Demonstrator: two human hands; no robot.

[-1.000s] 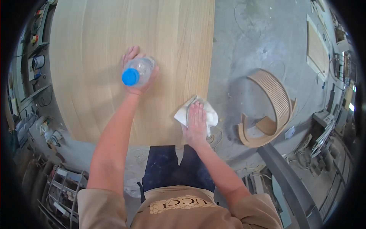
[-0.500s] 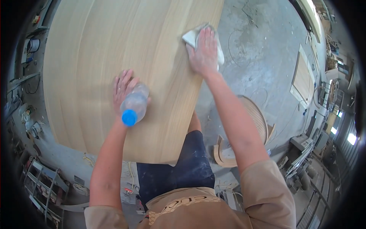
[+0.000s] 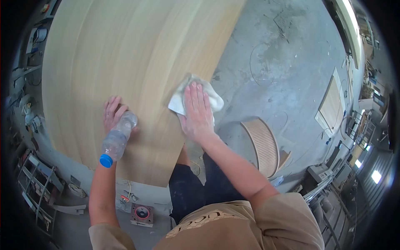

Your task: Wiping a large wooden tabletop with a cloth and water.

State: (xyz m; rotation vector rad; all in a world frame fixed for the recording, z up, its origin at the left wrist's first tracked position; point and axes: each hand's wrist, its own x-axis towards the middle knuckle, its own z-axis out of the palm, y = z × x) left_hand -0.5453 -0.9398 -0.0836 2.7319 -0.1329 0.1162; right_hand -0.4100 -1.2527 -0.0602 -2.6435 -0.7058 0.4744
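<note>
A broad pale wood-grain panel (image 3: 112,54) stretches out in front of me. My left hand (image 3: 111,114) rests at its near left part, with fingers and thumb closed around a clear plastic bottle (image 3: 116,141). The bottle lies tilted over my wrist, its blue cap pointing back toward me. At the panel's right edge, my right hand (image 3: 197,114) presses a folded white cloth (image 3: 178,100) down under straight, close-set fingers. Part of the cloth hangs out past that edge. What lies under my right palm is hidden.
Right of the panel, a curved slatted wooden piece (image 3: 263,146) stands on the grey concrete floor (image 3: 266,75). Farther right lies a flat board (image 3: 332,102). A metal rack (image 3: 39,183) is at lower left, and a square box with a round red-rimmed part (image 3: 142,213) sits below the panel.
My right hand has drawn the cloth back toward me and left along the panel's right edge. My left hand and the bottle appear farther left and lower as the view has shifted.
</note>
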